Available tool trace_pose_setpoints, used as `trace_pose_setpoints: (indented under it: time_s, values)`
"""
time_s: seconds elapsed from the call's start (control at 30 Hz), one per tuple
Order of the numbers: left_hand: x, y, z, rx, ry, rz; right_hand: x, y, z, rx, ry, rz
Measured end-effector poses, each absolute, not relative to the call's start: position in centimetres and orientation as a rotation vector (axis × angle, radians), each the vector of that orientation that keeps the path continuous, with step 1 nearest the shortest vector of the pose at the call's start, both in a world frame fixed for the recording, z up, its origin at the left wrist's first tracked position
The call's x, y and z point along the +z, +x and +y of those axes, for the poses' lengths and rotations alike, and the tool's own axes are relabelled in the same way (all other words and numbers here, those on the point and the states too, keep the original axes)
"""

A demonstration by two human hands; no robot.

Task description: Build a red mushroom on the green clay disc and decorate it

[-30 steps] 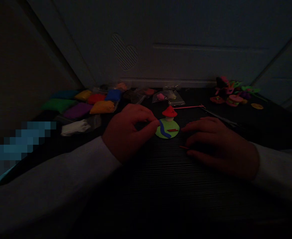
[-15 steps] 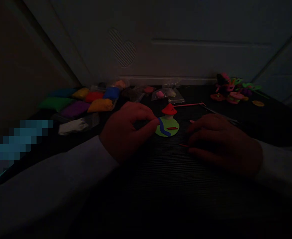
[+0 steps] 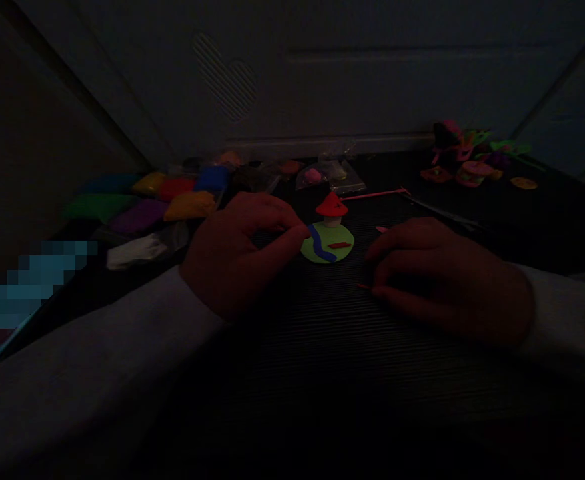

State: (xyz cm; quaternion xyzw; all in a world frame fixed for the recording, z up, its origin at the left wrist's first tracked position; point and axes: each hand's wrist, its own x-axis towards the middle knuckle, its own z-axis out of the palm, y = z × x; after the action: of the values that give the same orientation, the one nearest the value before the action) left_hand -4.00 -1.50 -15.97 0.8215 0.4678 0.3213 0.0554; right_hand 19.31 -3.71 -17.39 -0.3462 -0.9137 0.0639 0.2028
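Observation:
A round green clay disc [image 3: 340, 235] lies on the dark table, carrying a small clay house with a red cone roof [image 3: 332, 205] and a white base. A wavy blue clay strip [image 3: 321, 246] and a short red-brown clay piece [image 3: 339, 245] lie on the disc. At its left edge, my left hand [image 3: 247, 250] has thumb and index finger pinched together on the rim. My right hand [image 3: 442, 280] rests on the table to the right, fingers curled, thumb and a finger closing on a thin red clay strip [image 3: 363, 286] whose end sticks out.
Colourful clay packs [image 3: 190, 205] lie at the back left, a white pack [image 3: 136, 251] nearer. Behind the house are a pink stick [image 3: 372, 195] and small clear bags [image 3: 341, 175]. A long thin tool [image 3: 440, 211] lies right. Finished clay figures [image 3: 465, 157] stand back right.
The view has tilted and shifted slightly, so everything sits a little higher and mostly further left. My right thumb and fingers have drawn closer together around the red strip. My left hand still pinches the rim.

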Motion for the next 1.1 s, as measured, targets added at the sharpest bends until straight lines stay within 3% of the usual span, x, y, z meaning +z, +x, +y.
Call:
trace_pose_setpoints:
  time_s: [0.27, 0.67, 1.1]
  values:
    - [-15.9, -4.1, -1.4, 1.014, 2.460, 1.400, -17.4, 20.3, -4.0, 0.205, -0.855, -2.559]
    - [-15.8, -4.1, -1.3, 0.988, 2.457, 1.448, -18.5, 21.1, -4.1, -0.089, -0.728, -2.825]
    - [-15.8, -4.4, -1.2, 0.949, 2.459, 1.484, -18.5, 21.3, -4.4, -0.050, -0.772, -2.820]
